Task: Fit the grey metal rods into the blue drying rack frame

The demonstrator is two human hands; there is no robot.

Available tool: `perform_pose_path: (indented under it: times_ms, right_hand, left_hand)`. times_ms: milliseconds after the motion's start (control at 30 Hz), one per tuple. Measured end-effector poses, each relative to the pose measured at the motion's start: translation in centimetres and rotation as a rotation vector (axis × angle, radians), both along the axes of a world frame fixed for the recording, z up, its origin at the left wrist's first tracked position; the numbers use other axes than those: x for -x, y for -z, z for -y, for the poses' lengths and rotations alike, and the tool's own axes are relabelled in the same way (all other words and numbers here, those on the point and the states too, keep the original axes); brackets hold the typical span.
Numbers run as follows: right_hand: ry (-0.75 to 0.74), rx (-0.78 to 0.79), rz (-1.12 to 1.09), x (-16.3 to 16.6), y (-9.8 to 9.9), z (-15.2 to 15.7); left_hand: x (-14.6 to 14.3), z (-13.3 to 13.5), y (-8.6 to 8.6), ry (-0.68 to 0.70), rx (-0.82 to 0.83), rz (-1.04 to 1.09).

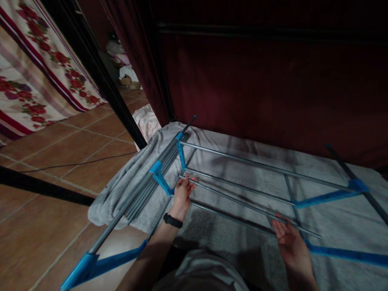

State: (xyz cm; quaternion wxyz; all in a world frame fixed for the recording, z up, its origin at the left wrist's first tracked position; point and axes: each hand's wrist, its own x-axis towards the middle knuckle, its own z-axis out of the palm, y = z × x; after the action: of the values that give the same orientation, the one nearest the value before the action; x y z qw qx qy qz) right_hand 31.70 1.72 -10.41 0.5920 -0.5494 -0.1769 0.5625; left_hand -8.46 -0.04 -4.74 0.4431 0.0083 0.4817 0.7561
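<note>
A rack of grey metal rods (242,184) with blue plastic joints lies in parts on a grey blanket (230,157). My left hand (182,193) is closed on the left end of one loose rod (239,202), beside a blue connector (161,178). A black band sits on that wrist. My right hand (289,238) lies under the same rod near its right end, fingers stretched out and cupping it from below. A bundle of grey rods (145,188) rests to the left, joined to a blue side bar (100,262).
A dark red fabric wall (273,81) stands behind the blanket. Brown floor tiles (60,153) spread to the left with a black cable (75,163) and a black pole (103,81). A flowered cloth (33,68) hangs at far left. More blue bars (330,197) lie on the right.
</note>
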Motion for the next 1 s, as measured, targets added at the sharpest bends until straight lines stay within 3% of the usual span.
perform_pose_path:
  times_ms: [133, 333, 533, 700, 867, 1000]
  right_hand:
    - [0.031, 0.028, -0.05, 0.3, 0.0, -0.2]
    - [0.047, 0.022, -0.098, 2.1, -1.6, 0.0]
    - [0.026, -0.02, -0.119, 4.5, -2.9, 0.2]
    - [0.007, -0.054, -0.14, 5.8, -2.5, 0.2]
    - [0.082, -0.05, -0.175, 4.9, -1.5, -0.4]
    - [0.163, -0.047, -0.192, 2.3, -0.7, -0.7]
  left_hand:
    - [-0.2, -0.1, -0.5, 0.01, 0.009, -0.003]
    - [-1.1, -0.2, -1.1, 0.032, 0.055, 0.022]
    - [-3.2, -0.2, -0.8, 0.101, 0.09, 0.054]
    - [-5.4, 0.0, -0.6, 0.158, 0.09, 0.1]
    - [-6.5, 0.2, -1.2, 0.246, 0.056, 0.051]
    - [-6.5, 0.3, -2.9, 0.263, -0.005, -0.105]
